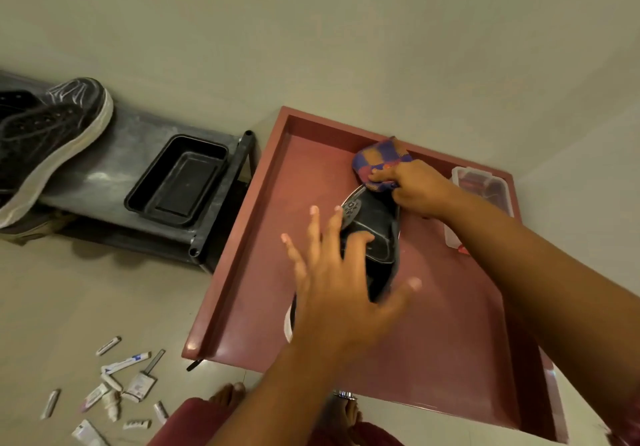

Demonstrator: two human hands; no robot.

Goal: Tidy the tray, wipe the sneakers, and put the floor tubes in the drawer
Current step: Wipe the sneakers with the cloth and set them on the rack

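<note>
A black sneaker (377,231) lies in the middle of the dull red tray (263,238). My right hand (415,189) grips a blue, orange and red checked cloth (381,160) and presses it against the sneaker's far end. My left hand (339,286) hovers over the near half of the sneaker with its fingers spread and straight; blur hides whether it touches. A second black sneaker (48,141) with a white sole rests on a dark low shelf (114,168) at the left. Several small white tubes (117,386) lie scattered on the floor at the bottom left.
An empty black plastic tray (176,182) sits on the shelf next to the red tray. A clear plastic box (481,189) with red contents stands in the red tray's right far corner, partly behind my right arm. My bare feet (228,393) show below the tray.
</note>
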